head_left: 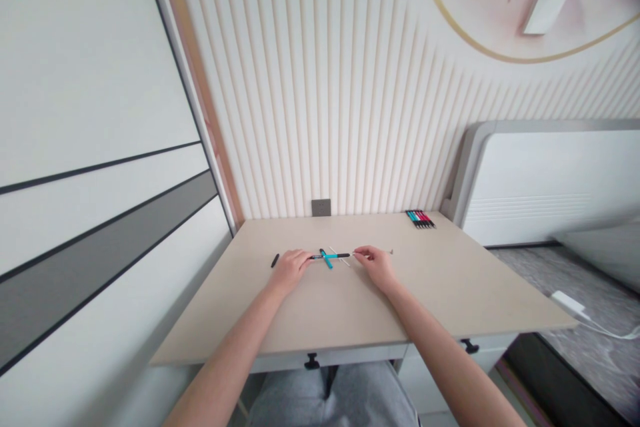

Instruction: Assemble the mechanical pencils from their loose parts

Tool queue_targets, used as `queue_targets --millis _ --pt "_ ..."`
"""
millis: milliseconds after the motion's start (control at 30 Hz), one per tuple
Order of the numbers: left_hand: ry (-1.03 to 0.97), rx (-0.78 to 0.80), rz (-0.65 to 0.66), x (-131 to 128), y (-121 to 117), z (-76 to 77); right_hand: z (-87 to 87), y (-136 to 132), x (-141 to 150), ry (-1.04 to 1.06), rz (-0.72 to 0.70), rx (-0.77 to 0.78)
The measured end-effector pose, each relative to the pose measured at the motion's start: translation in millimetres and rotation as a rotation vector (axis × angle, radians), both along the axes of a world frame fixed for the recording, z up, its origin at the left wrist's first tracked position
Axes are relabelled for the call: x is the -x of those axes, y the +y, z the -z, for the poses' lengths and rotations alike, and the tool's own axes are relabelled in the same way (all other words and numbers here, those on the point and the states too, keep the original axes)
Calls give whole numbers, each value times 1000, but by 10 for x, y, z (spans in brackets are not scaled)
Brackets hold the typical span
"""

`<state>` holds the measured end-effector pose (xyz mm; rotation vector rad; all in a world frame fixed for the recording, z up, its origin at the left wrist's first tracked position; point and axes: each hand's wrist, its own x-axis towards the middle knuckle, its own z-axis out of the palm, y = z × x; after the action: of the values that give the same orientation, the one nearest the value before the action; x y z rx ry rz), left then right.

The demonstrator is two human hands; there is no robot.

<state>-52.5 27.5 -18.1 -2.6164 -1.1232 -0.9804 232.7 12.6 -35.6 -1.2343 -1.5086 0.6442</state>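
My left hand rests on the desk, its fingers closed around the left end of a blue-and-black pen. The pen points right, toward my right hand. Thumb and forefinger there pinch a tiny pale piece at the pen's right end; whether it is joined to the pen I cannot tell. Under or behind this pen, a blue pen part lies crosswise on the desktop. A thin white stick slants beside it. To the left of my left hand lies a short black pen cap or barrel.
A row of several coloured pens lies at the desk's back right. One small piece sits just beyond my right hand. Behind is a ribbed wall with a dark socket. A bed stands right, a white cabinet left.
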Motion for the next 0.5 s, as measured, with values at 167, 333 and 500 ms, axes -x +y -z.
queue_targets --millis 167,333,500 --pt "-2 -5 13 2 -10 -18 2 -3 22 88 -73 35" --pt "-8 -10 12 3 -2 -13 32 22 26 185 -150 44" --pt "-4 -1 20 -3 -1 -8 27 16 35 243 -194 53"
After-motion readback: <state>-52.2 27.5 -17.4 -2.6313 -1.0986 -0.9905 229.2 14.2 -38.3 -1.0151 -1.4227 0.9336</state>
